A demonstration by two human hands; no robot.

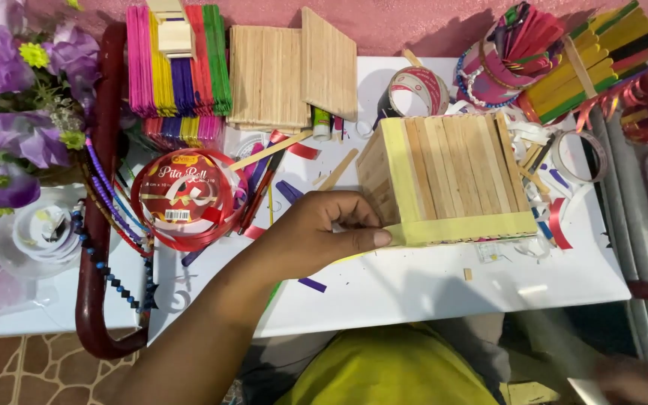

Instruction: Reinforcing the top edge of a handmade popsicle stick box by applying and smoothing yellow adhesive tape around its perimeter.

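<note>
The craft-stick box (444, 176), built of plain wooden sticks with a pale yellow stick along its left top edge and another along its near edge, lies near the middle of the white tabletop (414, 289), and it is pressed at its near left corner by the left hand (316, 232). Nearest the camera, the right hand (639, 379) is seen only as a blur at the lower right corner, well apart from the box, so whether anything is held in it cannot be told. The left hand is curled rather than spread, the thumb laid flat on the end of the near yellow stick (463, 229) and the fingers tucked against the box's left wall; nothing is enclosed in it, only pinned. Since the box is steadied at a single corner, it could be swivelled or slid across the smooth top if the thumb's pressure were angled sideways, and the yellow stick could be set askew if it is not yet fixed (that cannot be judged from this view). Just to the left, the red ribbon roll (185, 196) and loose pens (260, 187) could be swept by the forearm. Farther back, the leaning stacks of plain sticks (290, 71) and coloured sticks (178, 64) and the tape roll (416, 90) could be toppled if the box were pushed away.
</note>
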